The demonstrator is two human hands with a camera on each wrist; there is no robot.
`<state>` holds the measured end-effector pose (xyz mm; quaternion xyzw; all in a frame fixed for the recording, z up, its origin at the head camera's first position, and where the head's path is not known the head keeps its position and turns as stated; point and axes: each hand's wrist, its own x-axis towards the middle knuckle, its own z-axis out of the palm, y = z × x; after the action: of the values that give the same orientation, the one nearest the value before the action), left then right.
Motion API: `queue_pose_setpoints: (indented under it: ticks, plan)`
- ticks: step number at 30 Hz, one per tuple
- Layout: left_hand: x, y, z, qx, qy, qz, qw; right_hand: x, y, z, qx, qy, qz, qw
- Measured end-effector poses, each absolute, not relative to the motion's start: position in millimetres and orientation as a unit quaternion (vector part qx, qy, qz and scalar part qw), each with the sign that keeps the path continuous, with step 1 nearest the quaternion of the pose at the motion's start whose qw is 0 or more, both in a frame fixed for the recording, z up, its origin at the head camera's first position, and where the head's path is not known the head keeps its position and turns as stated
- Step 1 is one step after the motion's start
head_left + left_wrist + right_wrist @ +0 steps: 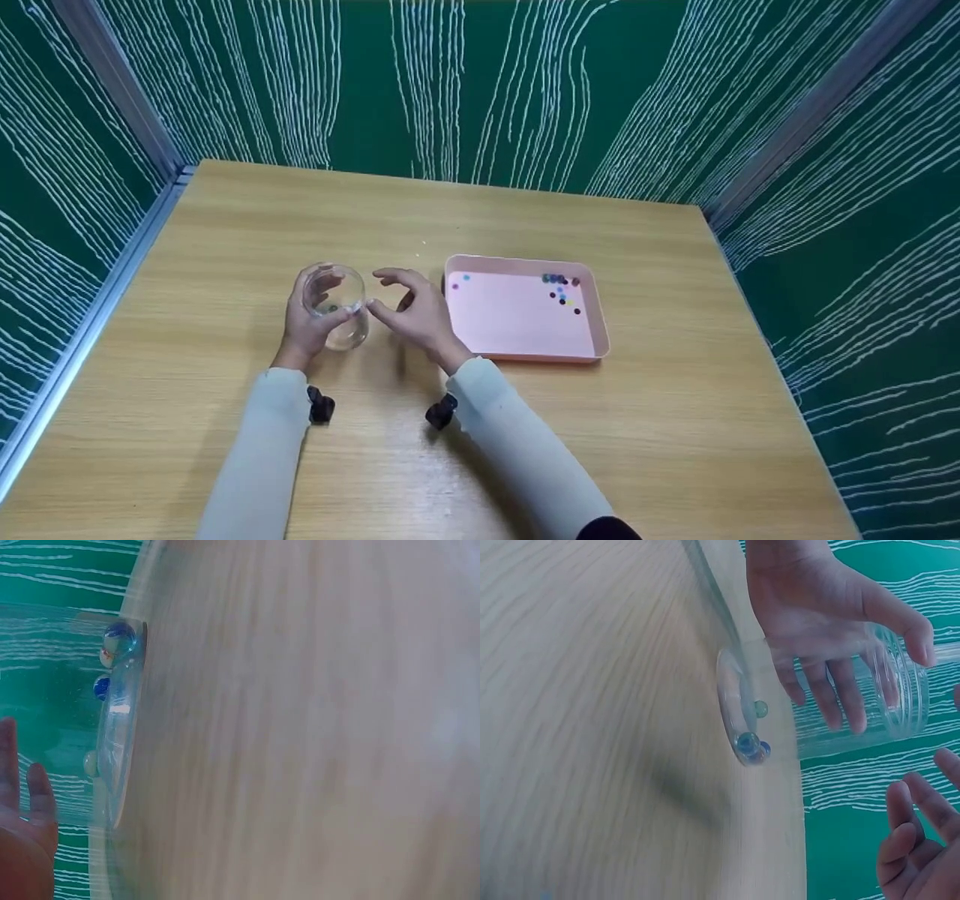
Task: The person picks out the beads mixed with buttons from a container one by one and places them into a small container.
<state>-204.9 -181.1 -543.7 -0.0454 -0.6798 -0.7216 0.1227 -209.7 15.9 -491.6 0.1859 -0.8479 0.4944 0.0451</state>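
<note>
The jar (351,334) is on the left of the tray (517,330), above or on the table (390,480); whether its base bears on the table cannot be determined. The left hand (304,326), farther left of the tray, holds the jar, fingers curled about the wall and thumb at the rim. The right hand (422,311), just beside the tray's left wall, has thumb and forefinger well apart; nothing is visible between them.

Handling, jar: clear, stiff-walled; glass or hard plastic cannot be determined. Treat as fragile. Expect a light to moderate load and a smooth, slippery wall. Grip around the body below the rim, with fingers and thumb opposed; keep the mouth unobstructed. Avoid knocks against the tray.

Handling, marbles: a few jar marbles (748,743) lie at the base; tray marbles (555,278) cluster toward the tray's far right corner. They are probably hard, light and quick to roll. Pinch each across its middle with the fingertip pads.
</note>
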Motion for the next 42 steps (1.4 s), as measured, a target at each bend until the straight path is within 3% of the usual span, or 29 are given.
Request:
queue_pose_setpoints:
  ticks: [6, 13, 20, 29, 42]
  plan:
    - [-205, -181, -545, -0.050, -0.678, -0.722, 0.126, -210, 27, -488, 0.195, -0.854, 0.478, 0.059]
    - [-189, -176, -518, -0.057, -0.678, -0.724, 0.113, -213, 37, -483, 0.198, -0.860, 0.463, 0.085]
    - [-190, -177, -521, -0.061, -0.663, -0.738, 0.113, -212, 45, -481, 0.173, -0.862, 0.469, 0.080]
    - [-191, -177, -521, -0.062, -0.654, -0.744, 0.120, -218, 62, -480, 0.174, -0.881, 0.424, 0.113]
    - [-199, -178, -534, -0.053, -0.654, -0.744, 0.128, -226, 87, -476, 0.164, -0.905, 0.382, 0.092]
